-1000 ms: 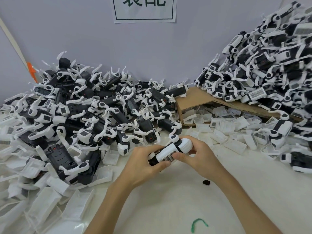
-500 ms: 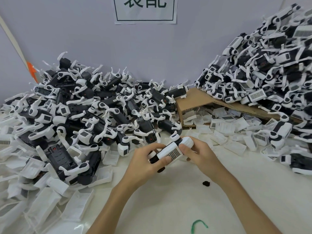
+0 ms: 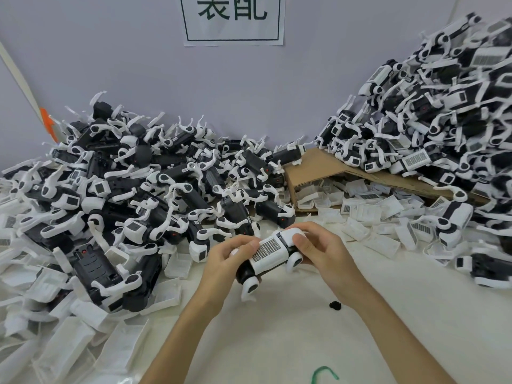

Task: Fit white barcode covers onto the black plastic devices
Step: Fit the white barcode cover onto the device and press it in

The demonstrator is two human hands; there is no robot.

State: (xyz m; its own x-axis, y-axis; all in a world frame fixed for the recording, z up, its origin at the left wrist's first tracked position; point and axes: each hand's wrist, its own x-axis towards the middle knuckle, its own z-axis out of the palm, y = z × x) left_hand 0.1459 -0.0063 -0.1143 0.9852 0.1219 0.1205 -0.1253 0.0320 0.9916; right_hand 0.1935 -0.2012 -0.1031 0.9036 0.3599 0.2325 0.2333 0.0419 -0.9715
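Observation:
Both hands hold one black plastic device [image 3: 246, 270] with white legs above the white table, at the centre of the view. A white barcode cover [image 3: 268, 250] lies on its upper face, barcode up. My left hand [image 3: 230, 259] grips the device's left end, thumb on the cover's edge. My right hand [image 3: 321, 250] grips the white right end, thumb pressing on top. A large heap of black devices [image 3: 144, 189] fills the left. Loose white covers [image 3: 368, 214] lie scattered behind my right hand.
A second, taller heap of devices with covers [image 3: 432, 128] rises at the right. A tipped cardboard box [image 3: 318, 167] with covers spilling out sits between the heaps. White trays [image 3: 66, 342] crowd the near left. A small black bit [image 3: 334, 305] and a green loop [image 3: 322, 376] lie on the table.
The device has been turned in my hands so the barcode cover faces up more fully. My right thumb has shifted onto the white end; both hands stay at the same spot.

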